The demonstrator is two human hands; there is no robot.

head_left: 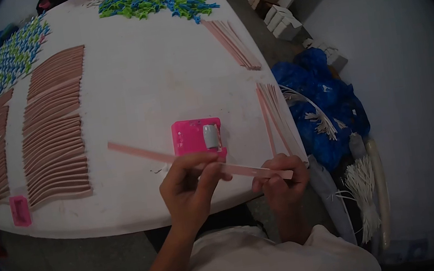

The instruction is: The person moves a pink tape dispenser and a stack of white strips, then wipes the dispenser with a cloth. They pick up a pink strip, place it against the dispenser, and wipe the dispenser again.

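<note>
A long, flat pale-pink strip (pixel 139 151) stretches between my two hands above the near edge of the table. My left hand (pixel 193 185) pinches it around the middle, thumb against fingers. Close to its right end, my right hand (pixel 283 181) grips the same strip, and a short tip sticks out past the fingers. Just beyond my hands lies a bright pink tape dispenser (pixel 189 133) with a pale roll (pixel 210 136) in it. More pink strips (pixel 274 111) lie at the table's right edge, beside my right hand.
Rows of pink strips (pixel 55 135) cover the left of the white table (pixel 129 92). Green and blue pieces (pixel 155 1) are heaped at the far end, with more at far left (pixel 5 64). A small pink block (pixel 20 210) sits near the front-left edge. Blue bags (pixel 322 99) stand right of the table.
</note>
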